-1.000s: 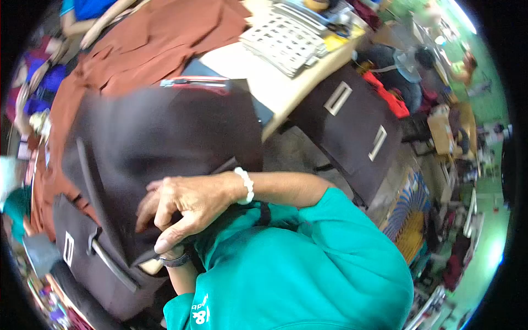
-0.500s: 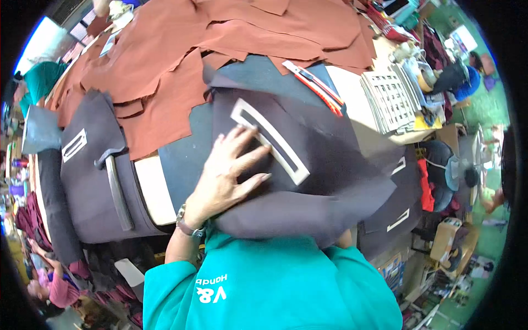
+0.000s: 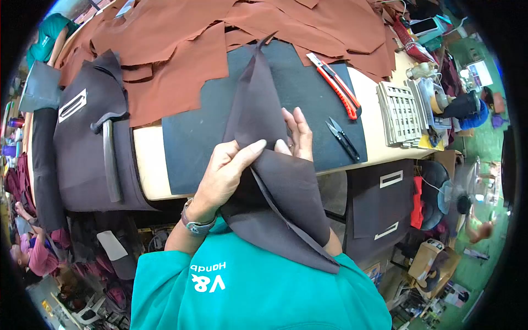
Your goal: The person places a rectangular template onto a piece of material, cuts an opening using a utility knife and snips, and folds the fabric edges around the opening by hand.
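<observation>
A dark brown leather sheet [image 3: 291, 184], folded over on itself with a pointed end away from me, hangs over the table's front edge. My left hand [image 3: 223, 173], with a watch on its wrist, pinches the fold between thumb and fingers. On the other side, my right hand [image 3: 300, 135] grips the sheet near the same fold, its fingertips up and its palm covered by the leather. Beneath the sheet's far end lies a dark cutting mat [image 3: 198, 148]. Red utility knives [image 3: 338, 91] and black thread snips [image 3: 342, 138] rest on the mat's right side.
Rust-brown leather pieces [image 3: 159, 49] cover the table's far side. On the left, a hammer [image 3: 111, 157] lies on a stack of dark panels [image 3: 82, 143]. Slotted white templates [image 3: 399, 113] are piled at right. More dark panels [image 3: 379, 201] hang below. Another person [image 3: 49, 36] stands far left.
The sheet has been turned and folded, so its white-framed slot no longer shows. My left hand went from lying spread on it to pinching it. My right hand and the snips have come into view.
</observation>
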Demonstrator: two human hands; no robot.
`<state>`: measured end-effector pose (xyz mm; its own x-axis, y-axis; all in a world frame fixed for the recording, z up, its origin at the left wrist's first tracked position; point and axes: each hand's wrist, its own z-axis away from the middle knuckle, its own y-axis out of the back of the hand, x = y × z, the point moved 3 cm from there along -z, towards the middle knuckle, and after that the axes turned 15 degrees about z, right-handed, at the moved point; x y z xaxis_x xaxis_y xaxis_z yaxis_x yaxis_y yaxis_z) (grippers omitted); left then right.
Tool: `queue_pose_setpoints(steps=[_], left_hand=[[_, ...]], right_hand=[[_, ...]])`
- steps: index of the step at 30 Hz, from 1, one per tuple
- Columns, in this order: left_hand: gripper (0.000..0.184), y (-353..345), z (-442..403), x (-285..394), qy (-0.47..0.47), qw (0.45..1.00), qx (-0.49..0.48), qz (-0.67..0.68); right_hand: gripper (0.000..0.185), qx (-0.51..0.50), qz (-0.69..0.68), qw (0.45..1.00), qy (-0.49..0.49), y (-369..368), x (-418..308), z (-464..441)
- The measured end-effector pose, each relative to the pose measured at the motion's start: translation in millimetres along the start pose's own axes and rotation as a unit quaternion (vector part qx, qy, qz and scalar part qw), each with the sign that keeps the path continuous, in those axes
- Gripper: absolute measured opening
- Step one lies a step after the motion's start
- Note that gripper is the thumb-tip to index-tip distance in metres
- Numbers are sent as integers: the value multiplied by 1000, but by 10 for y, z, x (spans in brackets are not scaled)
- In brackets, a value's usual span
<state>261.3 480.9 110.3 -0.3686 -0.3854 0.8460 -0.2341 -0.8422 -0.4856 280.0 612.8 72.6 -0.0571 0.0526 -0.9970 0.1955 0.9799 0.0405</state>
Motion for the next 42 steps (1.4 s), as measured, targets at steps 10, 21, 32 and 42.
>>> queue_pose_setpoints(steps=[10,21,32,42], left_hand=[[10,126,28,-144,-41,995,49,81],[16,-26,-74,-303,-102,991,46,77],[37,778,355,508,-269,924,218,-163],[30,1124,701,824,-292,814,239,-441]], right_hand=[[40,-1,124,984,127,186,-346,-86],[37,-124,94,985,-80,158,-525,122],[16,22,135,989,61,332,-424,-338],[39,-482,103,842,220,-1520,-288,531]])
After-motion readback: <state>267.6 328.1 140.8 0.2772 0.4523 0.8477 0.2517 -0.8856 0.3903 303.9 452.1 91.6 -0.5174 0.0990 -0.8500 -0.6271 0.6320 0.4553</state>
